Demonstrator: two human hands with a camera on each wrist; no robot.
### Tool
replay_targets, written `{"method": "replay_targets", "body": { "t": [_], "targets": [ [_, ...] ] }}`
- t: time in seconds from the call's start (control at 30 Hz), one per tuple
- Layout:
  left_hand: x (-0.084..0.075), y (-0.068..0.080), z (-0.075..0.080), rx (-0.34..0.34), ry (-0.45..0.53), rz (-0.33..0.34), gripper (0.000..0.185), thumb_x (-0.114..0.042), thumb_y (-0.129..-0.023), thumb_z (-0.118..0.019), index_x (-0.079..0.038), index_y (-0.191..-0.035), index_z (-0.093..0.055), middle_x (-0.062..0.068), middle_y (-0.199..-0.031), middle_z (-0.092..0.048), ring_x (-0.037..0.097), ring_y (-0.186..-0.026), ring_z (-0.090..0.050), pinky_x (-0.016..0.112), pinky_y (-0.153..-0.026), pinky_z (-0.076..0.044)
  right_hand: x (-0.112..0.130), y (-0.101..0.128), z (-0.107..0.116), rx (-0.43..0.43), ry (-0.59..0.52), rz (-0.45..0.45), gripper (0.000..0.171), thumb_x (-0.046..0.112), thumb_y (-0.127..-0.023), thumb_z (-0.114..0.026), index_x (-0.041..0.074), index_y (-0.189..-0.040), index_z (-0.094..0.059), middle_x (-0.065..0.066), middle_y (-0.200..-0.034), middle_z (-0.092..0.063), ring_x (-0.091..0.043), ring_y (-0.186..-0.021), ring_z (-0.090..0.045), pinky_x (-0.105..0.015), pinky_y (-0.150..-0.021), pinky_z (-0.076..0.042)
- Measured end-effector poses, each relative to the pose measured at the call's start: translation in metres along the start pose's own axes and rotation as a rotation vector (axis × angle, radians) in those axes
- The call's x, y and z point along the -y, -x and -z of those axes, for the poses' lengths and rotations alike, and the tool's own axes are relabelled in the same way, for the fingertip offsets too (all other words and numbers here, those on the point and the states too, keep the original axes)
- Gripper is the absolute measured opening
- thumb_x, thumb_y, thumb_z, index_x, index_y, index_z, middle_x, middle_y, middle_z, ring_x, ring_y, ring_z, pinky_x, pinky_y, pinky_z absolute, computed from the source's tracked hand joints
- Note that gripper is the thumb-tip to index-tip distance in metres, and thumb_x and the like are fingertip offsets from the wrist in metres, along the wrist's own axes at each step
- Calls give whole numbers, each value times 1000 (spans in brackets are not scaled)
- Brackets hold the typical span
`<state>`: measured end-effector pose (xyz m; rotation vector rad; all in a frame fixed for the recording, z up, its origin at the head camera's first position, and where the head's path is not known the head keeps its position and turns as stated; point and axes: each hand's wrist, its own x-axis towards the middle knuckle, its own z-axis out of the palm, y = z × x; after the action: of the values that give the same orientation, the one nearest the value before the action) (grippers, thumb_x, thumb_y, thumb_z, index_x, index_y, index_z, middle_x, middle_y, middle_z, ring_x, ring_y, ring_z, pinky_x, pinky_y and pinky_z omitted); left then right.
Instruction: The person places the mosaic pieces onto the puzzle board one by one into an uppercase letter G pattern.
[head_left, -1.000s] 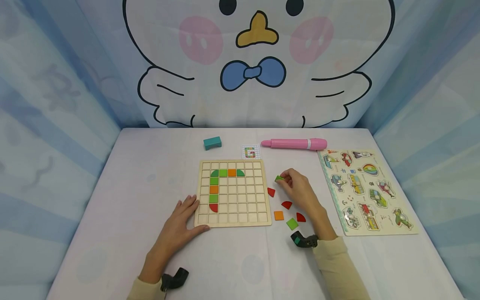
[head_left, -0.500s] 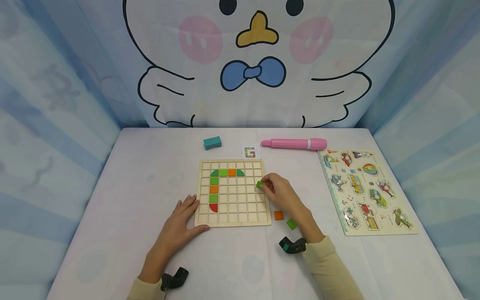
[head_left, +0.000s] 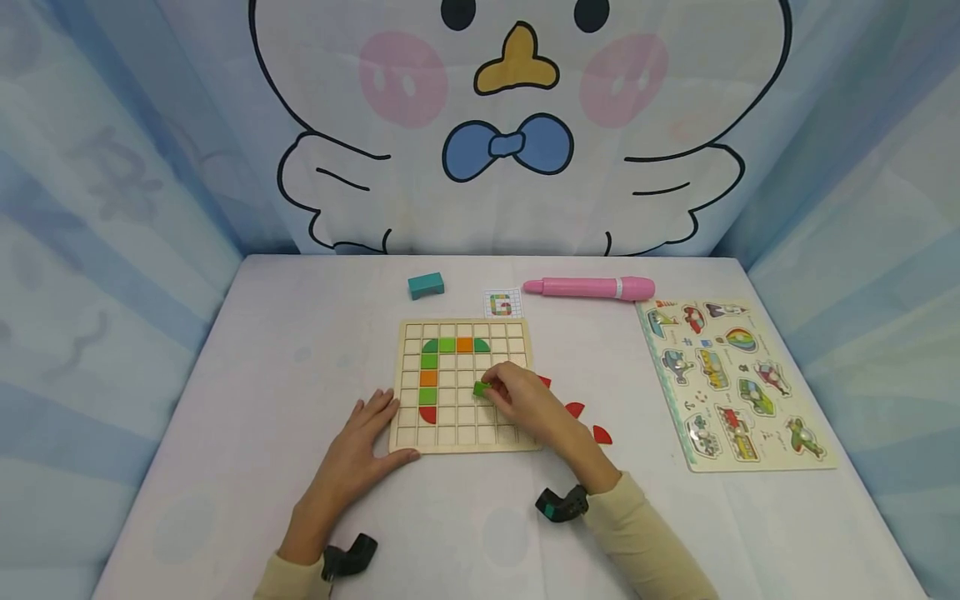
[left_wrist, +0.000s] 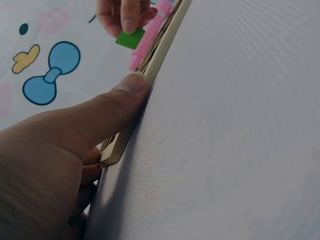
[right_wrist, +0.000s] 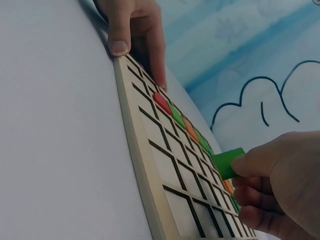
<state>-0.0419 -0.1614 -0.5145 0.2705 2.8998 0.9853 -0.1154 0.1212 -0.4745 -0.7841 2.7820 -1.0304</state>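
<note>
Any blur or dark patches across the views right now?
Head view: evenly lit, sharp, edges bowed. Left wrist view: left hand dark and soft up close. Right wrist view: green tile sharp, right hand slightly soft, board shaded.

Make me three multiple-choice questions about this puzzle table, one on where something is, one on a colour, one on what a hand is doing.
1. Where does the pink pen lie?
A. on the grid board
B. on the table behind the grid board
C. in the left hand

2. What colour is the tile that the right hand holds?
A. green
B. blue
C. yellow

3. What is the left hand doing?
A. lifting the teal block
B. pointing at the vehicle puzzle
C. resting against the grid board's near left corner

Answers: 1 B, the pen lies on the cloth beyond the board's far edge. 2 A, both wrist views show a green square between the fingertips. 3 C, the thumb presses the board's edge while the fingers lie along its left side.
</note>
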Motion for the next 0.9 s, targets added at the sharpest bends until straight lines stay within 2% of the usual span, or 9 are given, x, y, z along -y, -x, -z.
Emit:
{"method": "replay_targets", "body": {
  "t": [0.3,0.63,0.9],
  "targets": [
    [0,0,0,3,0,0,91,-50,-79,-82,-5,-150,-46,11,-160,-41,30,-153,-30,50,-129,-21,13,-1,-15,80,11,-14,20,18,-97,-67,10,-115,-64,-1,-106,-67,-11,-88,-56,-24,-80,-57],
    [-1,0,0,-4,3,-7,91,-49,-78,-82,-4,-149,-47,12,-159,-41,31,-152,-31,51,-129,-21,22,-5,-29,115,0,37,19,19,-96,-68,9,-112,-67,-1,-105,-69,-10,-87,-57,-23,-79,-58],
    [0,0,1,-16,2,-21,90,-49,-78,-82,-4,-149,-47,12,-159,-42,31,-152,-32,51,-128,-21,22,-6,-38,111,74,113,16,20,-98,-67,10,-110,-69,2,-101,-66,-8,-85,-56,-21,-78,-56]
  ]
}}
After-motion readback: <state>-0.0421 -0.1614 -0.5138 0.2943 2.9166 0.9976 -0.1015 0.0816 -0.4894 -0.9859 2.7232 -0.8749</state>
